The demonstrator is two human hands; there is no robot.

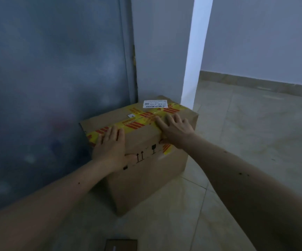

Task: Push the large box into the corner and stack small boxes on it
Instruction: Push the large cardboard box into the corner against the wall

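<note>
A large brown cardboard box (146,182) sealed with yellow and red tape sits on the tiled floor, in the corner between a grey metal door and a white wall. A white shipping label is stuck on its far top face. My left hand (110,147) lies flat over the box's near top edge, fingers on top and thumb down the front face. My right hand (175,129) presses on the same edge further right, fingers spread over the tape. At the bottom edge of the view, the top of a small brown box (121,245) is just visible.
The grey door (52,87) fills the left side, with its hinge near the box. A white wall pillar (193,51) stands just behind the box's right end. Beige floor tiles (255,142) stretch to the right toward a far wall with a skirting board.
</note>
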